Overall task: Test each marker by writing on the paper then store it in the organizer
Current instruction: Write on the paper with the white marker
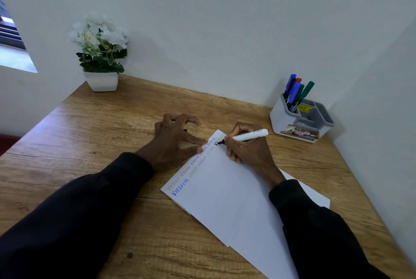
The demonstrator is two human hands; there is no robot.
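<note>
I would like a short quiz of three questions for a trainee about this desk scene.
1. True or false: the right hand writes with a white marker.
2. Where do the left hand's fingertips press?
3. The organizer stands: A) by the flower pot, B) in the far right corner.

Key:
1. True.
2. On the paper's left edge.
3. B.

my view: wooden table (94, 143) carries white paper sheets (225, 200), flower pot (102, 81) far left corner, grey-white organizer (283, 121) far right.
</note>
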